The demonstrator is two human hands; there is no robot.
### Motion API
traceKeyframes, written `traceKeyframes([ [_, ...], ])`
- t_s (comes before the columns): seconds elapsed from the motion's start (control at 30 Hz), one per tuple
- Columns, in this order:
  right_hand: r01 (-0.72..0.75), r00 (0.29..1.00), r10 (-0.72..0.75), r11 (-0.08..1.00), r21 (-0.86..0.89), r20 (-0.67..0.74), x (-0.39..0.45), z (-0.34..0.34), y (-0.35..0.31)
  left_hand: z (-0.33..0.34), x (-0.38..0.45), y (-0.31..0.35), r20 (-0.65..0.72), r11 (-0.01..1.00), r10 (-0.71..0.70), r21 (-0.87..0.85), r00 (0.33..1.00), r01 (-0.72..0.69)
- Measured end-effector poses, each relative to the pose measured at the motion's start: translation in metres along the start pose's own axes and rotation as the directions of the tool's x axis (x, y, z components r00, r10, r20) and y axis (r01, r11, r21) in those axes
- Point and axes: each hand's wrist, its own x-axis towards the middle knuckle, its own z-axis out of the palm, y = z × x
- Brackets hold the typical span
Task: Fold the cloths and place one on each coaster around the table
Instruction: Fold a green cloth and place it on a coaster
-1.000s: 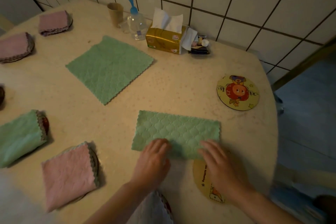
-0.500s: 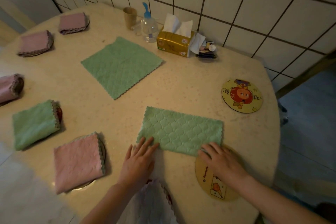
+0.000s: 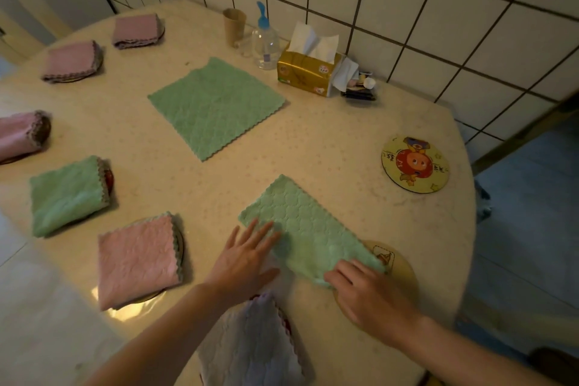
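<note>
A green cloth (image 3: pixel 304 222), folded once into a long strip, lies slanted on the table in front of me. My left hand (image 3: pixel 244 260) rests flat on its near left end, fingers spread. My right hand (image 3: pixel 366 291) presses its near right end, which overlaps a yellow coaster (image 3: pixel 398 263). A second green cloth (image 3: pixel 216 106) lies unfolded mid-table. A bare cartoon coaster (image 3: pixel 415 163) sits at the right. Folded cloths cover other coasters: pink (image 3: pixel 138 260), green (image 3: pixel 67 194), pink (image 3: pixel 18 135), pink (image 3: pixel 70 59), pink (image 3: pixel 136 30), and a pale one (image 3: pixel 250 345) by my arm.
A paper cup (image 3: pixel 233 25), a clear bottle with a blue top (image 3: pixel 264 41), a gold tissue box (image 3: pixel 308 70) and small items (image 3: pixel 360 88) stand at the back by the tiled wall. The table edge (image 3: pixel 466 197) drops to the floor at the right.
The folded green strip has turned, its right end now swung towards me onto the near coaster. My right hand has moved with it; my left hand stays on the left end.
</note>
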Motion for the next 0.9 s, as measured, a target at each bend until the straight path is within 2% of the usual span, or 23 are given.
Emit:
traceKeyframes([
  [0.1, 0.009, 1.0, -0.009, 0.997, 0.071, 0.006, -0.001, 0.004, -0.022, 0.004, -0.006, 0.028, -0.021, 0.973, 0.226, -0.045, 0.974, -0.227],
  [0.17, 0.01, 1.0, -0.01, 0.992, 0.125, -0.002, 0.0, 0.003, -0.031, 0.014, -0.012, 0.043, -0.03, 0.962, 0.267, -0.054, 0.963, -0.268],
  [0.3, 0.07, 0.997, -0.062, 0.985, 0.159, -0.056, 0.008, -0.003, -0.032, 0.023, -0.018, 0.05, -0.077, 0.97, 0.184, -0.148, 0.98, -0.194],
  [0.37, 0.031, 0.999, -0.024, 0.988, 0.154, -0.046, 0.017, 0.002, -0.012, 0.029, -0.02, 0.046, -0.08, 0.963, 0.152, -0.211, 0.985, -0.165],
  [0.43, -0.013, 0.999, 0.009, 0.997, 0.081, 0.045, 0.026, 0.008, 0.015, 0.032, -0.021, 0.044, -0.065, 0.948, 0.136, -0.282, 0.989, -0.149],
  [0.5, 0.086, 0.988, -0.075, 0.993, -0.075, 0.137, 0.032, 0.009, 0.04, 0.03, -0.022, 0.043, -0.072, 0.926, 0.114, -0.354, 0.991, -0.132],
  [0.57, 0.197, 0.957, -0.163, 0.973, -0.123, 0.241, 0.035, 0.007, 0.057, 0.024, -0.023, 0.044, -0.097, 0.895, 0.08, -0.431, 0.992, -0.114],
  [0.67, 0.292, 0.923, -0.237, 0.945, -0.151, 0.302, 0.039, 0.009, 0.075, 0.014, -0.025, 0.045, -0.09, 0.841, 0.003, -0.538, 0.996, -0.051],
  [0.8, 0.338, 0.909, -0.297, 0.936, -0.098, 0.293, 0.047, 0.011, 0.083, 0.011, -0.023, 0.042, -0.079, 0.765, -0.119, -0.642, 0.99, 0.041],
  [0.87, 0.301, 0.921, -0.287, 0.953, -0.014, 0.264, 0.056, 0.008, 0.08, 0.006, -0.021, 0.04, -0.038, 0.669, -0.216, -0.734, 0.976, 0.12],
  [0.9, 0.232, 0.936, -0.241, 0.97, 0.067, 0.255, 0.062, 0.006, 0.077, 0.003, -0.019, 0.04, 0.016, 0.593, -0.267, -0.786, 0.964, 0.177],
])
